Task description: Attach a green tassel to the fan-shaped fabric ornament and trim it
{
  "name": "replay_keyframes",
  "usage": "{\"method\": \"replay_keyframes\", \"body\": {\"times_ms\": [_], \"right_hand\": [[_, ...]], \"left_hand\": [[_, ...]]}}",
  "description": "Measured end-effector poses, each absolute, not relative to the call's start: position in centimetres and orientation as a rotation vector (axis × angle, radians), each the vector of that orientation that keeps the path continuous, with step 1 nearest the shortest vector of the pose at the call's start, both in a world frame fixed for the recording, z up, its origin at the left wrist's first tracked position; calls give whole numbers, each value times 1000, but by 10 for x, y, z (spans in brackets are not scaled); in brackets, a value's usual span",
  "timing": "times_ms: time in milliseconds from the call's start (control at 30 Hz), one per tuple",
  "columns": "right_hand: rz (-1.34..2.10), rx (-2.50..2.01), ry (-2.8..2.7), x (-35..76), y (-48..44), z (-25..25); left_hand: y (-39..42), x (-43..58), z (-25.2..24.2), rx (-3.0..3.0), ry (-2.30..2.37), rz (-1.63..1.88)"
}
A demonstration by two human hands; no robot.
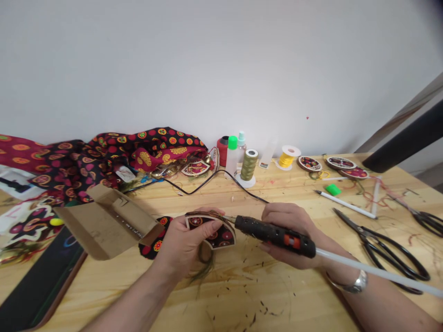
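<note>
While the L hand [187, 240] pinches the patterned piece [223, 239], thumb flat on its face & fingers mostly hidden behind, the R hand [296, 221] is wrapped round the black glue gun [263, 233]. Nozzle [229, 218] is at the piece's upper R edge; can't tell if it touches. Piece is approx. mid-view, low over the surface [194, 309], w/ loose greenish threads [204, 269] hanging below; can't tell if its lower edge rests on anything.

Handling (my guess): piece is light, fairly stiff, prob. fabric on a thin backing, not slippery; threads could snag. Best hold = flat faces nr the L end, i.e. where the thumb is, fingertips clear of the nozzle, prob. hot. Gun looks heavier, so grip the body; long white glue stick [374, 271] out the back may tug. Cardboard box [117, 216] is nr the L hand, w/ dark patterned fabric [152, 246] btwn.
</note>
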State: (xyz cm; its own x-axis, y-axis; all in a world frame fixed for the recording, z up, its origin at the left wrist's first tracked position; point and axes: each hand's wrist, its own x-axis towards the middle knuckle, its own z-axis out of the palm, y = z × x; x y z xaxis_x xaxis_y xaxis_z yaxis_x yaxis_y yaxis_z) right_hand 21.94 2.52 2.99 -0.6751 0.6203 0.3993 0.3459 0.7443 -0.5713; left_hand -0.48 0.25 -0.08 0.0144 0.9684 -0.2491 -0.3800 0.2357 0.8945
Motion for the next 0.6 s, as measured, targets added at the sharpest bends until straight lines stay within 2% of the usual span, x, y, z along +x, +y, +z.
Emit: {"method": "replay_keyframes", "body": {"times_ms": [600], "right_hand": [[705,-770,-2368,219,25,32]], "left_hand": [[0,-4,2,729,1076,1214]]}}
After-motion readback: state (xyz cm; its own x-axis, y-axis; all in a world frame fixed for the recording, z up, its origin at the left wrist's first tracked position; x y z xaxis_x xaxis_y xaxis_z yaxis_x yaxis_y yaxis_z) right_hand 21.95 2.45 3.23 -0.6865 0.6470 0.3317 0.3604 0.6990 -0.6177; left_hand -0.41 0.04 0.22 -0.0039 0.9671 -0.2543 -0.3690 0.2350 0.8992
